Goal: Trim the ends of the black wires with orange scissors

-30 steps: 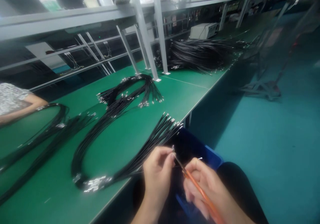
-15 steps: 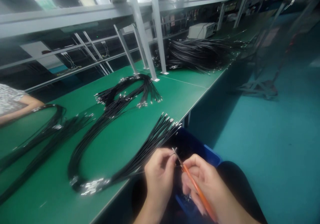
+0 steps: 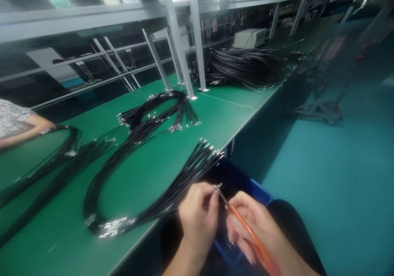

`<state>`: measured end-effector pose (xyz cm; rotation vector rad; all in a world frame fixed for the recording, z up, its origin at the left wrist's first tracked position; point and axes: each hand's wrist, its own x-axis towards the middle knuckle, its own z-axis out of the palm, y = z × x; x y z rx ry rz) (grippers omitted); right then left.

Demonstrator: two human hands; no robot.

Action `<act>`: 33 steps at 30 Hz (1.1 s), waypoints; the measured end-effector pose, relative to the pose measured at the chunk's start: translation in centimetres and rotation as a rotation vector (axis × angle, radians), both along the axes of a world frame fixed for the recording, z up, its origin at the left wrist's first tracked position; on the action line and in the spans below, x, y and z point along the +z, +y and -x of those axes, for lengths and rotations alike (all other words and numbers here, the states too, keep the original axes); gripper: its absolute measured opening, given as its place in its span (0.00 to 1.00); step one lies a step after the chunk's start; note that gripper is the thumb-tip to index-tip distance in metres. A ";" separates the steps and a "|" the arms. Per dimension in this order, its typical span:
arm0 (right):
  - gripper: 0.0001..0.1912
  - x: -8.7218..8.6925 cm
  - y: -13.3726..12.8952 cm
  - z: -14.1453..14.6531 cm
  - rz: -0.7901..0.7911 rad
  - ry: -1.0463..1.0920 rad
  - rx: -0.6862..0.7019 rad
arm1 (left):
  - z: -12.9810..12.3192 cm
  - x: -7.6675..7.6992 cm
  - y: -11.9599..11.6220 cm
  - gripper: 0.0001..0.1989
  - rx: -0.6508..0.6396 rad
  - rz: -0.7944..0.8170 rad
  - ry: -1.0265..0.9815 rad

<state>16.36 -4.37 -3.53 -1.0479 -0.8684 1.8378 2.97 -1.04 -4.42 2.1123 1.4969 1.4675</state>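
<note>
My left hand (image 3: 198, 212) is closed in a pinch around the end of a thin black cable, whose small tip barely shows between thumb and forefinger. In my right hand (image 3: 250, 224) are orange-handled scissors (image 3: 243, 223). Their metal blades meet the cable tip at my left fingertips; whether the blades are apart cannot be made out. Both hands are over a blue bin (image 3: 255, 188) at the bench edge. Beside my left hand, a bundle of black cables (image 3: 172, 194) with silvery ends curves across the green bench (image 3: 144, 185).
Another black cable bundle (image 3: 46, 194) lies to the left, near a co-worker's arm (image 3: 37, 126). A big cable pile (image 3: 243, 67) and a pale box (image 3: 250, 38) sit farther back. Metal posts (image 3: 180, 50) rise from the bench, holding a shelf. Blue-green floor (image 3: 332, 185) extends on the right.
My hands and the scissors have shifted slightly to the right. The orange handles appear a little more spread. The cable bundles lie as before.
</note>
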 end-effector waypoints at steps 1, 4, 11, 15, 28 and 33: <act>0.14 0.1 0.0 0.0 -0.004 0.019 0.000 | 0.0 0.0 0.0 0.04 0.001 -0.007 0.005; 0.13 0.2 0.2 -0.1 -0.016 0.074 0.014 | -0.1 0.1 -0.1 0.04 0.008 -0.031 0.018; 0.16 -0.1 0.3 -0.3 0.004 0.036 0.042 | 0.2 -0.8 0.1 0.06 -0.034 -0.062 0.086; 0.16 -0.2 0.3 -0.4 0.021 -0.099 0.091 | 0.4 -0.8 0.2 0.07 -0.025 -0.072 0.071; 0.24 -0.6 0.1 -3.9 -0.139 -0.265 -0.345 | -1.9 -3.8 -0.8 0.05 -0.260 0.425 0.745; 0.19 -1.5 2.2 -2.1 -0.290 -0.373 -0.391 | 0.4 -3.2 1.1 0.11 0.026 0.463 0.765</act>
